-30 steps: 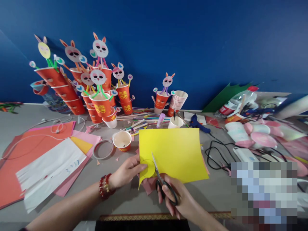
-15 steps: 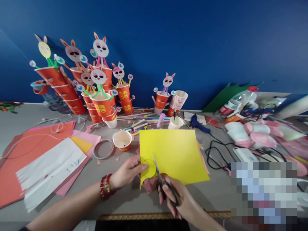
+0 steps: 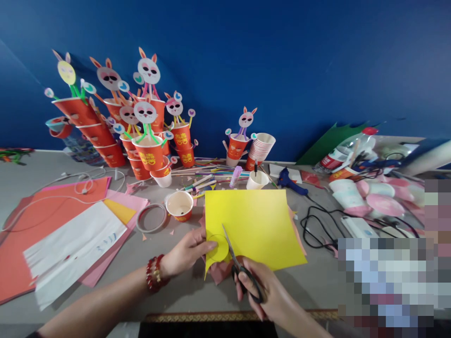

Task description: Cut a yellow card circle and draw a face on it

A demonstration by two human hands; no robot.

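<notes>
My left hand (image 3: 186, 251) pinches the near-left corner of a yellow paper sheet (image 3: 257, 225), right by a pencilled circle (image 3: 216, 248) that is partly cut out. My right hand (image 3: 262, 293) holds black-handled scissors (image 3: 237, 265), fingers through the loops. The blades point up and away into the sheet along the circle's right edge. A red bead bracelet (image 3: 155, 273) sits on my left wrist. Pink paper scraps (image 3: 220, 270) lie under the yellow sheet's near corner.
Red paper cups with bunny faces (image 3: 148, 136) crowd the back left by the blue wall. An open cup (image 3: 179, 205) and a tape ring (image 3: 151, 218) sit left of the sheet. Coloured paper sheets (image 3: 63, 234) lie left; black cables (image 3: 327, 225), glue gun (image 3: 291, 182) and pink plates right.
The scissors have shifted slightly toward me and the blades have closed a little along the circle. My left hand keeps its hold on the sheet.
</notes>
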